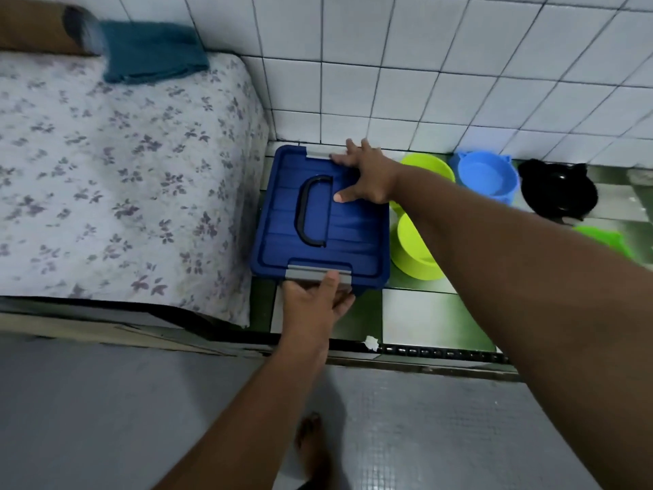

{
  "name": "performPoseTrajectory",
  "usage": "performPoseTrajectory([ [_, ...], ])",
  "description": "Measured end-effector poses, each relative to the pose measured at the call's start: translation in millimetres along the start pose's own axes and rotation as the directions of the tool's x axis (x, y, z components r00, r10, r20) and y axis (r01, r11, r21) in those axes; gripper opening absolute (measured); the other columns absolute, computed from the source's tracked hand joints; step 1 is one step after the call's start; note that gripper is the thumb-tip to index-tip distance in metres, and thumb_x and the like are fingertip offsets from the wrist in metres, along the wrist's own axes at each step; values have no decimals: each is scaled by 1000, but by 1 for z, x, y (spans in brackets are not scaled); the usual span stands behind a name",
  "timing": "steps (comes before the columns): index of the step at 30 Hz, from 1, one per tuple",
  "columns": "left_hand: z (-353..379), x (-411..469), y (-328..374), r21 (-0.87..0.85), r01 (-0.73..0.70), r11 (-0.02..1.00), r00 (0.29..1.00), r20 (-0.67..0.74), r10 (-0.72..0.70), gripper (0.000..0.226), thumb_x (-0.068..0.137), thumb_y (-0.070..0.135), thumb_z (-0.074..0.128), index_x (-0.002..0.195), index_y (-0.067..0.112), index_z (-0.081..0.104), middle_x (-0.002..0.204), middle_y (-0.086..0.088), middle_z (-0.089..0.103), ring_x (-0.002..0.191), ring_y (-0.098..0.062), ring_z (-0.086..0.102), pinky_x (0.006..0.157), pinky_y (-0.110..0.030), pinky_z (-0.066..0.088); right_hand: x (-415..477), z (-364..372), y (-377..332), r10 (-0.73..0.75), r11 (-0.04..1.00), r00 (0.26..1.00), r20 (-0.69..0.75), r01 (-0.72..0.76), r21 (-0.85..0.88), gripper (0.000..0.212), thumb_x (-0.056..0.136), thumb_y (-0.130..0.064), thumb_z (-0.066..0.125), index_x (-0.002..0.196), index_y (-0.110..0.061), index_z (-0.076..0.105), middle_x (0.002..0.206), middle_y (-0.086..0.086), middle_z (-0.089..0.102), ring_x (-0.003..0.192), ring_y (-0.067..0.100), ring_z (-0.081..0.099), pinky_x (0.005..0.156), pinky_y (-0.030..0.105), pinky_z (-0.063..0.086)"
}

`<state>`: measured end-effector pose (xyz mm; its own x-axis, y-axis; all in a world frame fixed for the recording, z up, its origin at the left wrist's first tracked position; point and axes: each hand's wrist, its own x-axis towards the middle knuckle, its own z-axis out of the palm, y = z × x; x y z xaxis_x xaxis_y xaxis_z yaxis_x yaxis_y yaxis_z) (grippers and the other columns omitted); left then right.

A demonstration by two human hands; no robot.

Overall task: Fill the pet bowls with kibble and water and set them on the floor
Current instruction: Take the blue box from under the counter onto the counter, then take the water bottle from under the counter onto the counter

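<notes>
A blue lidded box (319, 221) sits on the floor (417, 313) at centre frame, between the bed (106, 171) on the left and the pet bowls on the right: two lime bowls (411, 252), a blue bowl (487, 178) and a black bowl (558, 192). The right hand (367, 178) lies flat on the lid, fingers spread apart, near the far latch (318, 153). The left hand (311, 302) holds the near latch (307, 273), one digit on top and the other fingers apparently curled beneath.
</notes>
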<state>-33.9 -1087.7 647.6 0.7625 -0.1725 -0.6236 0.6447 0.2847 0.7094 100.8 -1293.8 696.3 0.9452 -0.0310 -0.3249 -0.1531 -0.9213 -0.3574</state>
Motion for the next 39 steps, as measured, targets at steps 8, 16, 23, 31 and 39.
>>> performPoseTrajectory([
  [8, 4, 2, -4, -18, -28, 999, 1000, 8, 28, 35, 98, 12, 64, 129, 13, 46, 121, -20, 67, 105, -29, 72, 86, -41, 63, -12, 37, -1, 110, 991, 937, -331, -77, 110, 61, 88, -51, 67, 142, -25, 54, 162, 11, 25, 152, 33, 9, 124, 47, 11],
  [16, 9, 4, -11, 54, -96, 994, 995, -14, 97, 37, 99, 19, 66, 131, 14, 48, 124, -15, 68, 106, -23, 73, 89, -41, 61, -52, 57, -22, 140, 990, 905, -402, -117, 81, 54, 99, -40, 54, 148, -19, 46, 161, 12, 30, 150, 31, 21, 122, 42, 14],
  [23, 11, -34, -44, 234, -80, 969, 996, -26, 89, 38, 98, 22, 68, 129, 9, 52, 121, -12, 66, 108, -21, 70, 93, -38, 60, -141, 87, -9, 132, 918, 865, -485, 78, 389, 53, 89, -25, 67, 139, -10, 57, 148, 20, 48, 141, 30, 41, 117, 35, 33],
  [31, -7, -103, -153, 637, -177, 751, 983, 154, 100, 2, 97, 16, 67, 98, 16, 65, 96, -10, 73, 92, -23, 70, 84, -38, 58, -316, 171, 29, 80, 854, 727, -682, 303, 422, 21, 88, -11, 68, 109, -10, 70, 108, 3, 69, 105, 19, 60, 96, 27, 44],
  [39, -45, -55, -268, 892, -136, 430, 972, 205, -119, 20, 93, 28, 74, 101, 11, 69, 94, -10, 70, 83, -21, 64, 70, -33, 52, -385, 337, 111, 322, 733, 866, -381, 26, 680, 5, 90, -18, 69, 90, -22, 69, 89, -9, 68, 84, 7, 63, 74, 37, 55],
])
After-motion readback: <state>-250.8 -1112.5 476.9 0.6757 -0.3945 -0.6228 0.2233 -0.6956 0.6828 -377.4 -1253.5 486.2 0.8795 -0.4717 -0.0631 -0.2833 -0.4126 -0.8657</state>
